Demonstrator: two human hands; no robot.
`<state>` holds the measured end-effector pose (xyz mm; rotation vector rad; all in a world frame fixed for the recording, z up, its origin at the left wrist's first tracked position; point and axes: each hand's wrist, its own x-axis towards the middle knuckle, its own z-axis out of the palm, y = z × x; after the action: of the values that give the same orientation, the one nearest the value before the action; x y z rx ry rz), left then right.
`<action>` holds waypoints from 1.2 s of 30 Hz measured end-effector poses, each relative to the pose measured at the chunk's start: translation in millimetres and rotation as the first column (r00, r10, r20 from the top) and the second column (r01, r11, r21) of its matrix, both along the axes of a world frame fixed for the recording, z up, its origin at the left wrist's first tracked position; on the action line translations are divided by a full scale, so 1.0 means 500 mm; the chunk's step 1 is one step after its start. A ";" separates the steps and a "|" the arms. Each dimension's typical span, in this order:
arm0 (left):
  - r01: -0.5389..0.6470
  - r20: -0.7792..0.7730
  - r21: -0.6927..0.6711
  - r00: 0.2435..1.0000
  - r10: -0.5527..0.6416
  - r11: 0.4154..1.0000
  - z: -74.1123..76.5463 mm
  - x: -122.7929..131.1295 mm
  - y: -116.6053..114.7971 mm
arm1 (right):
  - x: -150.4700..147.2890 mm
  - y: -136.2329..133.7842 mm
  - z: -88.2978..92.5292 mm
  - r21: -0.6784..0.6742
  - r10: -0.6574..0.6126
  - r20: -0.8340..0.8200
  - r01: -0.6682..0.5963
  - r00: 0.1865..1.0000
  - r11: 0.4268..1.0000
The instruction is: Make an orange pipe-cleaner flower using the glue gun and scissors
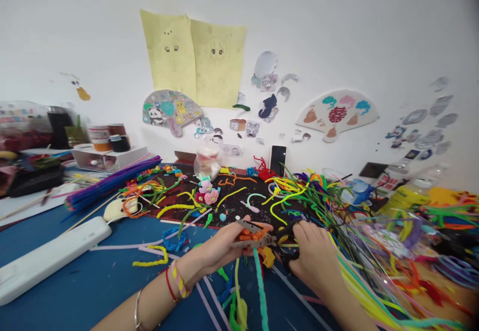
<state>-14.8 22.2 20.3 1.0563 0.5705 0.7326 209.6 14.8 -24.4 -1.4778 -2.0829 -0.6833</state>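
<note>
At my craft desk: my L hand pinches orange pipe cleaner bits, fingers & thumb closed narrow on them. My R hand is closed round black-handled scissors, w/ silver blades reaching across to the orange bits, right at my L fingertips. Can't tell how far the blades are spread.

Below my hands, a teal pipe cleaner lies on the blue cutting mat, w/ a yellow pipe cleaner & a blue squiggle off to the L. Just ahead, a black speckled mat holds loose yellow & green bits plus a pink pipe cleaner flower. To the R, a green & yellow pipe cleaner bunch fans out beside my R hand; a clear plastic sleeve of more strands lies further R. Purple bundle on the L, white power bank nearer me. Red string bracelet & braided band on my L wrist. Paper fans & yellow sketches on wall.
</note>
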 end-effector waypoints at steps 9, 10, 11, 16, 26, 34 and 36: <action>0.018 -0.015 -0.007 1.000 -0.018 1.000 -0.006 0.002 0.008 | -0.003 -0.010 0.012 0.226 0.141 0.000 -0.138 0.990 0.964; 0.020 -0.012 -0.008 1.000 -0.020 1.000 -0.009 0.001 0.011 | -0.004 -0.009 0.011 0.236 0.146 0.003 -0.143 0.989 0.961; 0.023 -0.006 -0.010 1.000 -0.023 1.000 -0.013 0.000 0.015 | -0.004 -0.007 0.010 0.240 0.151 0.007 -0.148 0.989 0.959; 0.039 0.005 -0.050 0.999 -0.039 0.998 -0.030 -0.004 0.029 | 0.004 -0.002 -0.002 0.215 0.146 0.036 -0.151 0.989 0.965; -0.066 -0.011 -0.159 0.998 0.066 0.985 -0.040 0.004 0.035 | 0.014 0.008 -0.009 0.109 0.148 0.027 -0.150 0.989 0.983; -0.038 -0.076 -0.071 0.997 0.033 0.997 -0.020 0.003 0.019 | 0.003 0.007 0.006 -0.058 0.130 0.023 -0.129 0.991 0.990; -0.025 -0.089 -0.025 0.996 0.023 0.999 -0.015 0.002 0.016 | 0.000 0.006 0.004 -0.072 0.128 0.028 -0.125 0.991 0.989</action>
<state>-13.7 30.2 12.8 1.0636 0.6687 0.7003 209.7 17.8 -22.2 -1.3656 -2.2246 -0.5949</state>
